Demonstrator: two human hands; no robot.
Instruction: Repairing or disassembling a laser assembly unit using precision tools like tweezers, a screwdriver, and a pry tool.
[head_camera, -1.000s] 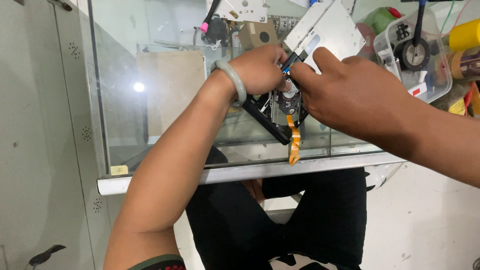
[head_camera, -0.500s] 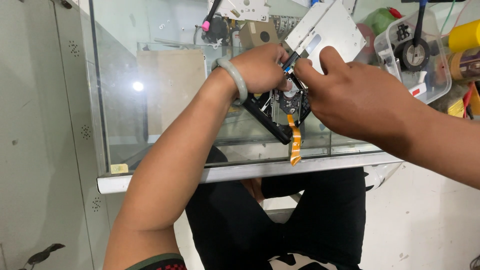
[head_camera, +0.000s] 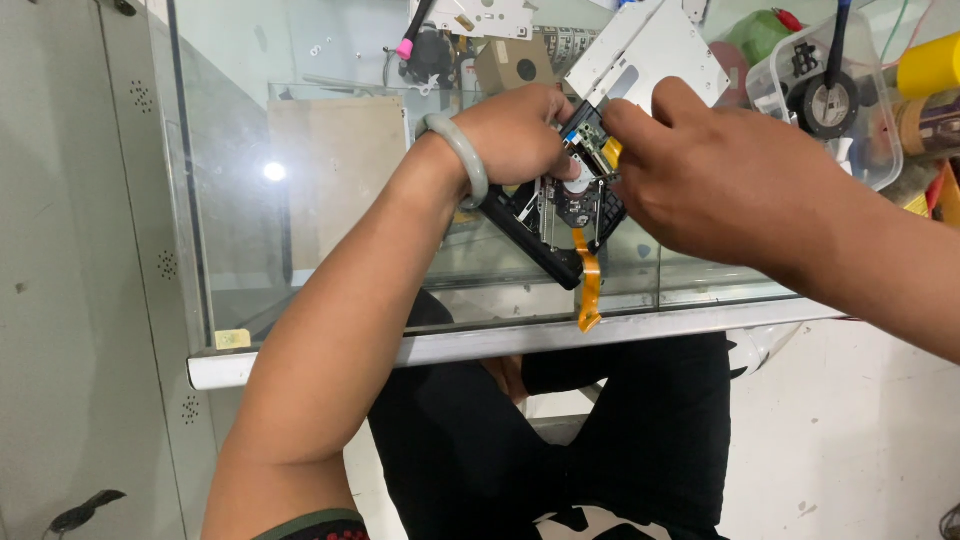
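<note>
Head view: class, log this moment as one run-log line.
left hand: holds black drive mechanism | right hand: pinches its top | orange ribbon cable: hanging

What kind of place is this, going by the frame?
Most likely a small electronics repair bench. The left hand and right hand work on a black drive mechanism with an orange ribbon cable, on a glass counter cluttered with a bare metal cover and a clear parts tub.
</note>
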